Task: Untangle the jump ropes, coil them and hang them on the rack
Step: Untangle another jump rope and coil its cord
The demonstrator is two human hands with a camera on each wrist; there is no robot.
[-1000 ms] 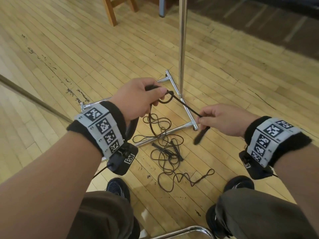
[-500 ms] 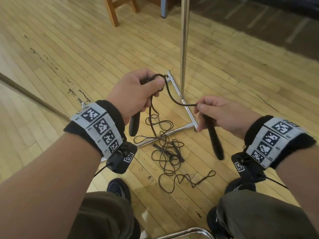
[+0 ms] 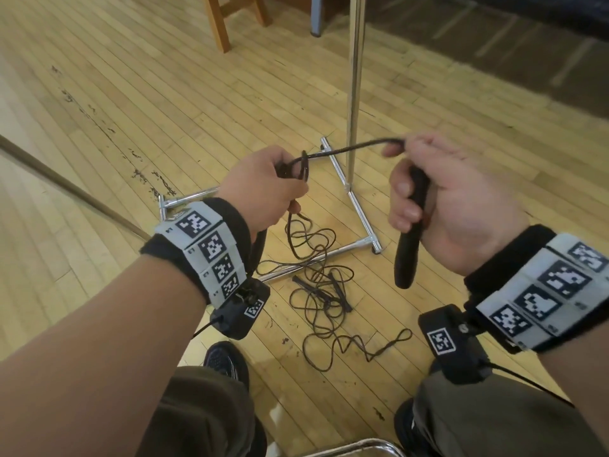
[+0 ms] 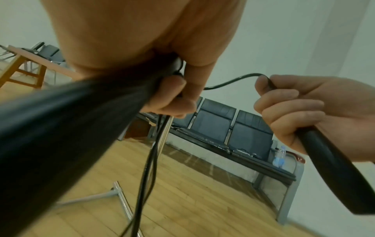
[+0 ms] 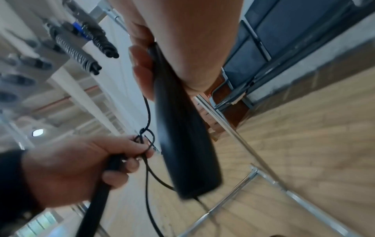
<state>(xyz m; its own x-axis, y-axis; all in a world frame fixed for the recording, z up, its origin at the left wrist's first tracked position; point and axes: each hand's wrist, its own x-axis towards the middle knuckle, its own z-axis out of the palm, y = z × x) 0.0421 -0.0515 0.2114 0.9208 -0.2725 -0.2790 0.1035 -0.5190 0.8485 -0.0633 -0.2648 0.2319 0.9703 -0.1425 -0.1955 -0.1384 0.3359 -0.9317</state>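
My left hand (image 3: 290,179) grips one black handle together with gathered loops of the thin black rope (image 3: 346,149). That rope runs taut across to my right hand (image 3: 405,192), which grips the other black handle (image 3: 410,232) upright in its fist and pinches the rope at its fingertips. From the left wrist view, the right hand (image 4: 294,104) holds that handle (image 4: 334,168). The right wrist view shows a small rope loop (image 5: 149,133) above my left hand (image 5: 81,160). More tangled rope (image 3: 316,291) lies on the floor. The chrome rack pole (image 3: 356,77) stands just beyond both hands.
The rack's chrome base (image 3: 359,209) frames the floor under my hands. Wooden chair legs (image 3: 220,24) stand far behind. A bench of dark seats (image 4: 233,128) lines the wall, a water bottle (image 4: 279,158) beside it. A chrome tube (image 3: 362,446) curves between my shoes.
My right hand has risen and turned palm-up, taking the dangling handle into its fist. The rope between the hands has lifted. The left hand has kept its grip.
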